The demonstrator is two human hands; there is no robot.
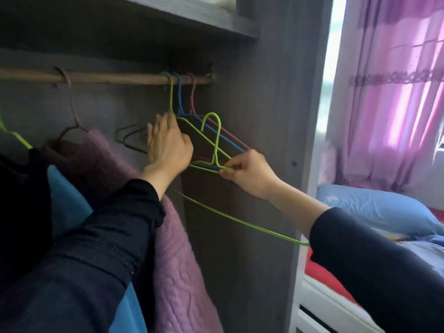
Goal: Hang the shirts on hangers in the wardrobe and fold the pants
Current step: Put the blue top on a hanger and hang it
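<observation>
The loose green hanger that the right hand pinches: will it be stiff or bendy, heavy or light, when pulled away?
Probably light: the right hand carries the green hanger by a fingertip pinch alone. Its thin wire likely flexes a little. Its open hook may snag the hangers on the rail, which it overlaps.

no readable text, no labels, no brands, no numbers anywhere

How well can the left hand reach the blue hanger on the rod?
Probably yes: the left hand sits just under the rod, the blue hanger right beside its fingertips, nothing between them.
</observation>
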